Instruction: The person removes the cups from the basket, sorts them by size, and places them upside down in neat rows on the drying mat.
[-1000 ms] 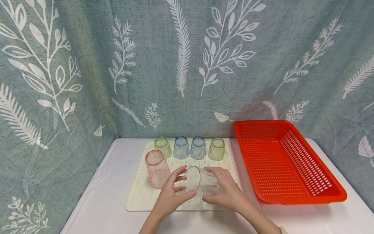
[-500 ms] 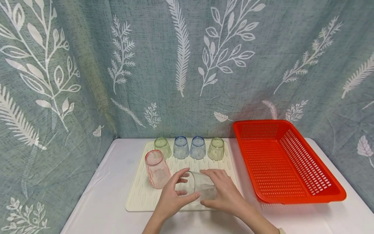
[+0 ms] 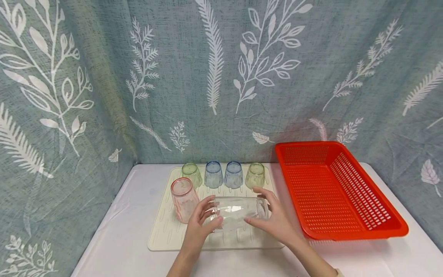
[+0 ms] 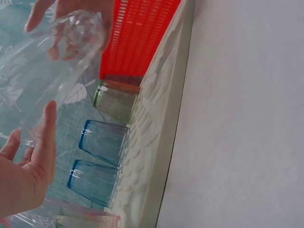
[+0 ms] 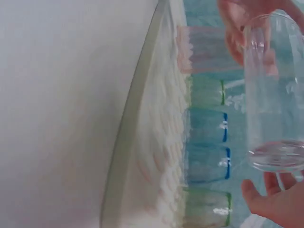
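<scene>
A tall clear drinking glass [image 3: 237, 211] lies level between both hands, above the cream drying mat [image 3: 162, 231]. At its left end my left hand [image 3: 202, 219] holds it, fingers behind and thumb in front. My right hand [image 3: 273, 215] curves round the opposite end, thumb in front and fingers at the upper edge. The thick base [image 5: 278, 154] points towards the right hand in the right wrist view. A tall pink glass [image 3: 185, 202] stands on the mat just left of the left hand.
Along the mat's back stand a green glass [image 3: 191, 175], two blue glasses, one [image 3: 214, 175] beside the other [image 3: 233, 175], and another green glass [image 3: 255, 175]. A red slotted basket [image 3: 325, 207] is at the right. Behind the white table [image 3: 114, 234] hangs a leaf-print curtain [image 3: 173, 77].
The clear glass has turned from slanting towards me to lying sideways across the view. My right hand has shifted right and further round its base end; my left hand has shifted slightly left.
</scene>
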`<state>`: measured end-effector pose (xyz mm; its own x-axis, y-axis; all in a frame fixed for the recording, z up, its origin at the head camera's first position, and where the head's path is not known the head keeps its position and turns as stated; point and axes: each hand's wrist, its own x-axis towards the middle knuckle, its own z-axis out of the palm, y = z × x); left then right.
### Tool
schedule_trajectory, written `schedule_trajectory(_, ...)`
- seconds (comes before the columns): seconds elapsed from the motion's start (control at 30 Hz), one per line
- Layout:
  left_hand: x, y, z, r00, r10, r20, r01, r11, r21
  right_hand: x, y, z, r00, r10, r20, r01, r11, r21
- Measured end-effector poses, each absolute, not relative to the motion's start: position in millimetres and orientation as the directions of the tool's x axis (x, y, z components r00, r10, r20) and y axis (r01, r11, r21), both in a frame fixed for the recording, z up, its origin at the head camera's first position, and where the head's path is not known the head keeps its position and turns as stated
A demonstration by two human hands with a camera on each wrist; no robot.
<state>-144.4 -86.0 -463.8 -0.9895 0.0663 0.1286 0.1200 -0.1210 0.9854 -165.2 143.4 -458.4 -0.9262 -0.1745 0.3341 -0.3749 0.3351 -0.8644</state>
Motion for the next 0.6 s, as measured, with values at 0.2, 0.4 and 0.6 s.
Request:
schedule_trajectory(0.2, -141.6, -86.6, -465.9, -0.990, 0.068, 0.123, 0.101, -0.266, 0.959, -165.0, 141.2, -455.9, -0.982, -0.172, 0.079, -0.065, -0.083, -0.994)
schedule_trajectory(0.4, -140.1, -86.5, -464.7, -0.989, 0.079, 0.128, 0.093, -0.348, 0.933, -162.0, 136.0, -454.0, -0.955, -0.293, -0.049, 0.158, -0.359, -0.920)
schedule_trajectory(0.6, -139.2, -87.1, -463.4, -0.987, 0.104, 0.126, 0.079, -0.373, 0.924, -160.7, 135.2, -456.9, -0.935, -0.353, -0.027, 0.189, -0.433, -0.881)
